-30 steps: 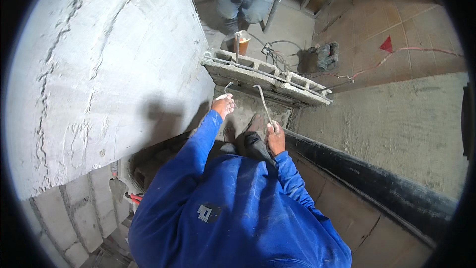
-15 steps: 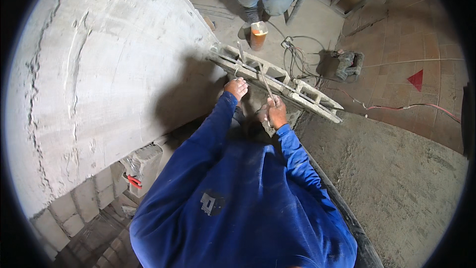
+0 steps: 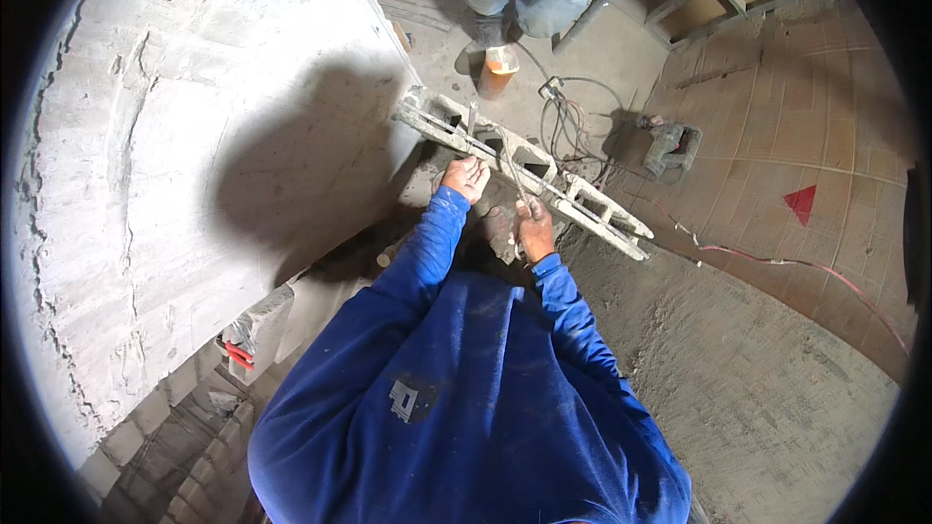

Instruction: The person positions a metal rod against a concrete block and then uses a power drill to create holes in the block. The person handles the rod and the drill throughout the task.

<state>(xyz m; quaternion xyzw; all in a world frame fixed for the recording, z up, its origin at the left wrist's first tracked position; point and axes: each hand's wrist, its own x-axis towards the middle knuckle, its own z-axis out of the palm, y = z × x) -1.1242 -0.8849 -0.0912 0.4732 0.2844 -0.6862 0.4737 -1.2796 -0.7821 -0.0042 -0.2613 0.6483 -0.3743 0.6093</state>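
You seem to be lining up the thin bar (image 3: 514, 173) against the hollow-block row (image 3: 532, 147), right hand (image 3: 534, 233) wrapped round its lower end, left hand (image 3: 466, 180) half-curled beside the blocks, its hold unclear, so steady aim is called for.

Thin grey metal rod (image 3: 514, 169): gripped in the right hand (image 3: 534, 230), slanting forward and leftward, upper end at a row of grey hollow concrete blocks (image 3: 614, 205), cavities upward.
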